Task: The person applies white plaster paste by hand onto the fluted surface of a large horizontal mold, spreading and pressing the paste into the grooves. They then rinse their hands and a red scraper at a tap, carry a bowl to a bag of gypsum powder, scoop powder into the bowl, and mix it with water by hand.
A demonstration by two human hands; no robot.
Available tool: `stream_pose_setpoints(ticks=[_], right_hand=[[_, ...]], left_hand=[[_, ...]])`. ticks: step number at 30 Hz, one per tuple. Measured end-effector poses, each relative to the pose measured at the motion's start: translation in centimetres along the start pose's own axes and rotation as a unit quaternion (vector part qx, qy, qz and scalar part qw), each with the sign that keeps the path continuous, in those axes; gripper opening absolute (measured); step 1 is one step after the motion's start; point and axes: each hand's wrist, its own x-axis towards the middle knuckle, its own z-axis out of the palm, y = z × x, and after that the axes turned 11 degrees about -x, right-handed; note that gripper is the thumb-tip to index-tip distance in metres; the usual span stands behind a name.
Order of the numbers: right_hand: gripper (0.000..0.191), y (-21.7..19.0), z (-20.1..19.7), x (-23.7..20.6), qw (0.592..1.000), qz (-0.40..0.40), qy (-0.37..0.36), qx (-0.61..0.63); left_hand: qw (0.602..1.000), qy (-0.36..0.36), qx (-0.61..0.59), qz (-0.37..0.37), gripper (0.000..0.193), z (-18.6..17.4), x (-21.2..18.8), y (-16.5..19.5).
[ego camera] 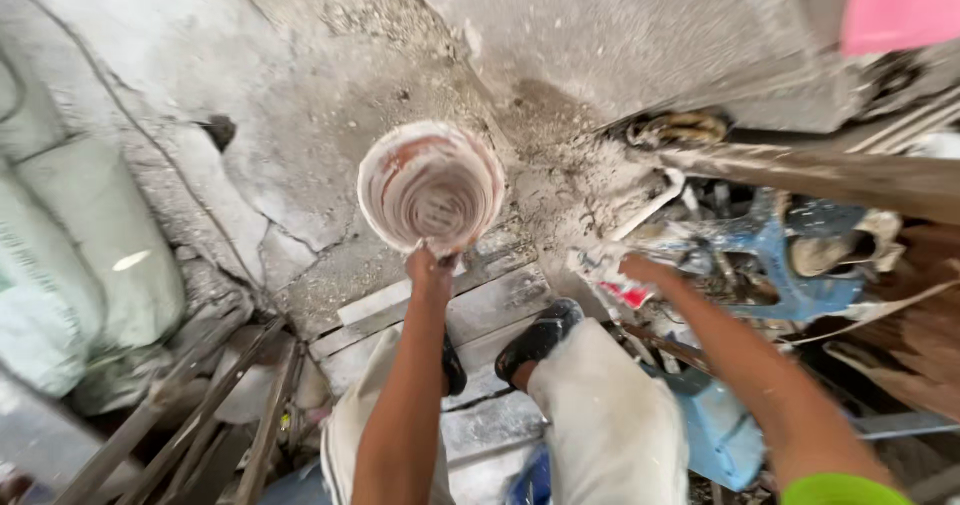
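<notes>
The cracked concrete floor (pixel 300 95) fills most of what I see below me, grey and dusty, with loose grit toward its far side. At the floor's left edge lie pale green sacks (pixel 70 255), stacked against each other. Along the right edge sits a heap of clutter: a long wooden beam (pixel 830 175) lying across the top, and under it a blue plastic piece (pixel 770 265) smeared with plaster. Near the floor's near edge, pale wooden planks (pixel 480 305) lie side by side, and I stand on them in light, dust-marked trousers (pixel 600 415); one black shoe (pixel 540 335) shows clearly on the boards.

Just beyond the planks, roughly mid-floor, is a round white bucket (pixel 432 187), its inside streaked with reddish and white residue. My left hand (pixel 430 270) has its fingers closed on the bucket's near rim, gripping it. My right hand (pixel 640 265) reaches out to the clutter at the right edge and meets a crumpled white and red bag (pixel 605 270) there; I cannot tell whether those fingers are closed on it or merely resting against it.
</notes>
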Motion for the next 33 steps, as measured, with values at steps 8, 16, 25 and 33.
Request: stream_pose_setpoints(ticks=[8, 16, 25, 33], right_hand=[[0.047, -8.0, -13.2, 8.9, 0.988, -0.095, 0.0, -0.126], [0.064, -12.6, -4.8, 13.3, 0.997, -0.005, 0.072, 0.033], [0.063, -15.0, 11.6, 21.0, 0.982, -0.159, -0.04, 0.096], [0.063, -9.0, 2.2, 16.0, 0.829, -0.177, 0.068, 0.526]], left_hand=[[0.984, 0.003, -0.174, 0.041, 0.027, 4.3, 16.2, -6.6], [0.99, -0.032, -0.11, -0.083, 0.037, 6.2, 18.5, -10.1], [1.0, -0.016, 0.004, 0.013, 0.032, -0.4, 23.3, -5.8], [0.988, -0.091, 0.106, -0.058, 0.054, -3.5, 20.3, -19.8]])
